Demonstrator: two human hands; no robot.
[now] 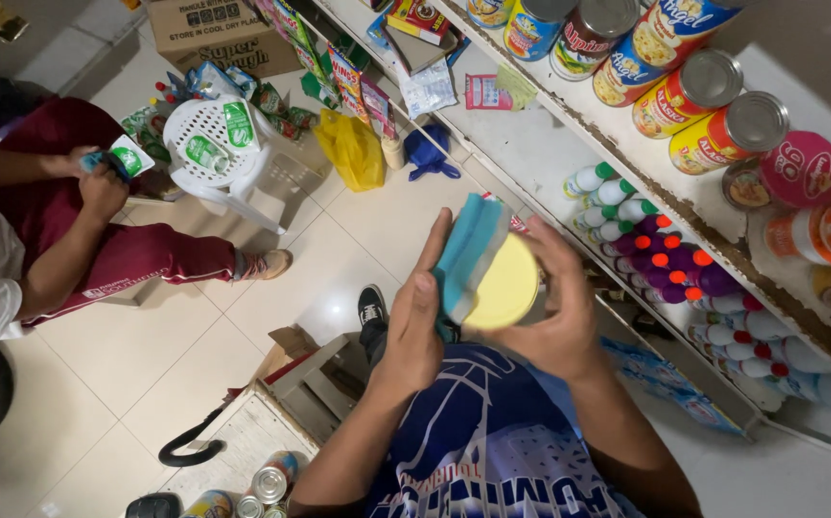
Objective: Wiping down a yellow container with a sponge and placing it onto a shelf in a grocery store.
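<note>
My right hand (pixel 554 317) grips a can with a pale yellow lid (pixel 504 286), held in front of my chest above my blue printed shirt. My left hand (pixel 417 321) presses a blue cloth (pixel 468 251) against the side of that can. Both hands are closed around these two things, and the can's body is mostly hidden behind the cloth and my fingers.
White shelves (pixel 569 125) on the right carry rows of tins (pixel 713 110) above and small bottles (pixel 665 254) below. Another person (pixel 70 240) in maroon trousers sits at left wiping a packet. A white plastic chair (pixel 219 153), a yellow bag (pixel 353 149), a carton and several cans (pixel 267 484) stand on the tiled floor.
</note>
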